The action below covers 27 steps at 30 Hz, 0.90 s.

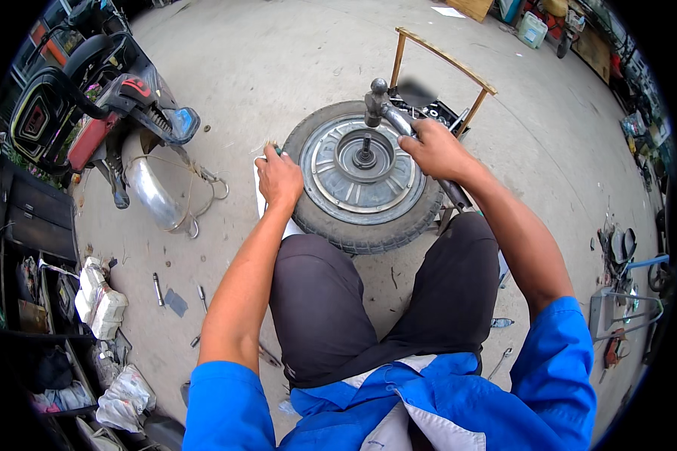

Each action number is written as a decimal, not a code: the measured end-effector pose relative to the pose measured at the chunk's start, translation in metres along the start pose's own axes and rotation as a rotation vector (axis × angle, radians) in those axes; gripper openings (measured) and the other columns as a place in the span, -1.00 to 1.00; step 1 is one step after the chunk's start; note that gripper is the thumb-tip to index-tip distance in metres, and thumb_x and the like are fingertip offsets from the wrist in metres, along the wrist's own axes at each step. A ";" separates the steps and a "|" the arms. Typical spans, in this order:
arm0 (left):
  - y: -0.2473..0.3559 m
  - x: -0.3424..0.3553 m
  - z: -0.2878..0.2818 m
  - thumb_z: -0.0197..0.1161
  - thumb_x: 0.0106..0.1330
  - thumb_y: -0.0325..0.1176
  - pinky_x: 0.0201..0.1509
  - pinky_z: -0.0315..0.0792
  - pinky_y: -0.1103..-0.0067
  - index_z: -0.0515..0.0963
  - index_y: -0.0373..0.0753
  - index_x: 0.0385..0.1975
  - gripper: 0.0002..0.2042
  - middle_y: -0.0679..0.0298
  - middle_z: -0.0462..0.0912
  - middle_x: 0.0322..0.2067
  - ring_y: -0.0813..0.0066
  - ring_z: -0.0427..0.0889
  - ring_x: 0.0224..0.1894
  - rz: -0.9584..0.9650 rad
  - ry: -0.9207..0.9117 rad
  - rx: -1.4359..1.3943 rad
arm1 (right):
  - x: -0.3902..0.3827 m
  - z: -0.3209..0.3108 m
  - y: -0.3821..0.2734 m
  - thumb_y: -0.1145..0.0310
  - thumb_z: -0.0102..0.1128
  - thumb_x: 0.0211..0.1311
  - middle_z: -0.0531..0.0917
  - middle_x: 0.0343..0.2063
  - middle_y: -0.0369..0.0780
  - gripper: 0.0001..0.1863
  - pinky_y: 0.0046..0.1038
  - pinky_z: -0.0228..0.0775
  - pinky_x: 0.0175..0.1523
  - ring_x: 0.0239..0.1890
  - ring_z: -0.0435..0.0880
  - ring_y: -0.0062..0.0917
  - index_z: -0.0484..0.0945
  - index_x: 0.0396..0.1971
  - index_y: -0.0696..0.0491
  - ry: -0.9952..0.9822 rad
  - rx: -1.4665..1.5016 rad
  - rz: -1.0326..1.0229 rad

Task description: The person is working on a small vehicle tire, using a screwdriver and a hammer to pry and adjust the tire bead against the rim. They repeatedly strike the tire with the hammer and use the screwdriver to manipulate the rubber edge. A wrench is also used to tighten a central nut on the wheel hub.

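Note:
A ball-peen hammer (376, 105) is in my right hand (438, 149), which is closed round its metal handle. The hammer head is raised over the far part of a wheel (361, 199) lying flat between my knees. This wheel has a black tyre (312, 135) and a ribbed metal hub, with a threaded axle (365, 150) standing up in its recessed centre. At the wheel's left edge is my left hand (280, 179), fingers curled. A small green piece (278, 149) shows by its fingertips; the rest of it is hidden.
Behind the wheel stands a tool tray with a wooden handle frame (447, 60). At left are a partly dismantled scooter (128, 105), a shiny curved metal piece (154, 192) and crowded shelves (34, 233). Loose tools, including a socket extension (158, 289), lie on the concrete floor.

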<state>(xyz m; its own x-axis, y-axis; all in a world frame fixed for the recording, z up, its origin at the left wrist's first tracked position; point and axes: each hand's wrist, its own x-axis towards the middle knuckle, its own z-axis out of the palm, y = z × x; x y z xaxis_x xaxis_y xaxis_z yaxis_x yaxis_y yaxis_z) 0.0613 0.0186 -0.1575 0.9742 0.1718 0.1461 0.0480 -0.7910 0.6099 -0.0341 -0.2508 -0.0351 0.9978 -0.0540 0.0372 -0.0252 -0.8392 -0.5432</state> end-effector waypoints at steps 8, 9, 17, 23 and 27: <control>-0.001 -0.002 -0.001 0.01 0.48 -0.24 0.09 0.46 0.15 0.30 -0.27 0.24 -0.59 -0.19 0.42 0.06 -0.13 0.52 0.09 0.003 -0.002 0.020 | -0.019 -0.002 -0.010 0.19 0.14 0.32 0.61 -0.53 0.15 -0.59 -0.09 0.44 -0.19 -0.38 0.67 0.01 0.56 -0.35 0.35 0.198 0.128 0.034; 0.003 -0.004 0.002 0.02 0.48 -0.24 0.09 0.46 0.15 0.31 -0.27 0.23 -0.60 -0.20 0.42 0.06 -0.14 0.52 0.09 0.009 -0.008 0.008 | -0.017 0.004 0.010 0.21 0.15 0.30 0.62 -0.52 0.16 -0.58 -0.11 0.46 -0.19 -0.38 0.68 -0.01 0.56 -0.34 0.38 0.100 0.030 -0.034; -0.003 0.000 -0.001 0.01 0.48 -0.24 0.10 0.44 0.15 0.32 -0.27 0.22 -0.60 -0.20 0.42 0.06 -0.15 0.55 0.06 -0.006 -0.005 0.025 | -0.067 -0.019 -0.019 0.26 0.15 0.32 0.58 -0.60 0.08 -0.66 -0.15 0.42 -0.29 -0.47 0.65 -0.10 0.58 -0.21 0.29 0.257 0.213 0.038; 0.009 -0.003 -0.003 0.00 0.48 -0.24 0.09 0.45 0.15 0.33 -0.29 0.20 -0.62 -0.17 0.42 0.06 -0.13 0.53 0.08 0.024 -0.015 0.002 | -0.090 0.001 0.000 0.32 0.18 0.30 0.52 -0.66 0.09 -0.71 -0.15 0.38 -0.34 -0.58 0.58 -0.13 0.52 -0.32 0.31 0.081 0.095 0.037; -0.001 -0.003 -0.002 -0.02 0.49 -0.22 0.12 0.42 0.11 0.33 -0.26 0.20 -0.62 -0.20 0.42 0.08 -0.19 0.53 0.08 0.016 -0.006 0.013 | -0.109 -0.002 -0.030 0.34 0.21 0.28 0.53 -0.68 0.09 -0.73 -0.17 0.37 -0.41 -0.61 0.59 -0.09 0.52 -0.30 0.31 0.122 0.191 0.015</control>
<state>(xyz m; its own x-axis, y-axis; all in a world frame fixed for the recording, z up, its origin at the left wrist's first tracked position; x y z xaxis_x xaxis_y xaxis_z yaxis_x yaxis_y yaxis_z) 0.0581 0.0202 -0.1570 0.9763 0.1555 0.1506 0.0355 -0.8013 0.5972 -0.1419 -0.2205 -0.0208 0.9825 -0.1405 0.1222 -0.0168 -0.7204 -0.6933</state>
